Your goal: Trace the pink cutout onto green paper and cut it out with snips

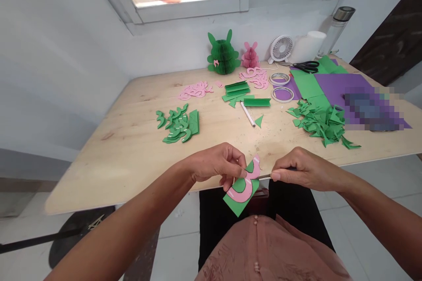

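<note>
My left hand [221,164] pinches green paper [242,209] together with a pink curved paper cutout [243,192] lying on its face. The cutout has pale strips on it and a dark outline around its edge. Closed around a thin-bladed tool [264,177], my right hand [298,167] is just right of the paper. The tool's tip reaches the paper's edge; most of its handle is hidden in my fingers, so its exact kind is unclear. Both hands are over the table's front edge, above my lap.
On the wooden table [108,149] lie green cutouts [180,127], pink cutouts [196,90], green scraps [316,120], a white pen [248,115], tape rolls [282,95] and black scissors [306,67]. Behind are paper rabbit figures [225,57], a small fan [281,48] and a bottle [336,28].
</note>
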A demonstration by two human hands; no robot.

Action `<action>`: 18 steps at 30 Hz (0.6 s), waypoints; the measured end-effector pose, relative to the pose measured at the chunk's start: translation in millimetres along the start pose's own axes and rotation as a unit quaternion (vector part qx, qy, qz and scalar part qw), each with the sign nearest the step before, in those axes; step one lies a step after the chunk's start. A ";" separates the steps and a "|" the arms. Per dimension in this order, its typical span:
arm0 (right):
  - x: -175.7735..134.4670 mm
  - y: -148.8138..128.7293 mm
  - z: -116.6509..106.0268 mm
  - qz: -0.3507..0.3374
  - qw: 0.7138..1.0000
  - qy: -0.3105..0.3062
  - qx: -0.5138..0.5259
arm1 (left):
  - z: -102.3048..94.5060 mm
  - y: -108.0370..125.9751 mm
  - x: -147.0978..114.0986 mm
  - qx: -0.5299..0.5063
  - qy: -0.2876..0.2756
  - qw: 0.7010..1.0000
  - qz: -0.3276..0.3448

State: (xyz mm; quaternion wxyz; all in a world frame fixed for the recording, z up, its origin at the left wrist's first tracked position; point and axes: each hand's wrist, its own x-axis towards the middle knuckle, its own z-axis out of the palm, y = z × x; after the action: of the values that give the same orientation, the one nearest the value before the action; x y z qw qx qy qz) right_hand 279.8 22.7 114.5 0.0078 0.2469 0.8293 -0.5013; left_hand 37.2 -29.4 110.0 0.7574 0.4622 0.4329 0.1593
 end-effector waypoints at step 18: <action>3.0 5.3 -1.4 0.018 0.998 -0.015 0.051 | -0.4 -1.9 3.2 -0.015 -0.006 1.000 0.003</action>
State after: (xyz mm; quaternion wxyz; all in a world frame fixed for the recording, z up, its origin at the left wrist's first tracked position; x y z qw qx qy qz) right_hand 279.7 27.1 110.0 0.0165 0.2544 0.7981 -0.5460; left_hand 38.4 -28.1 106.7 0.7663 0.4533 0.4243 0.1650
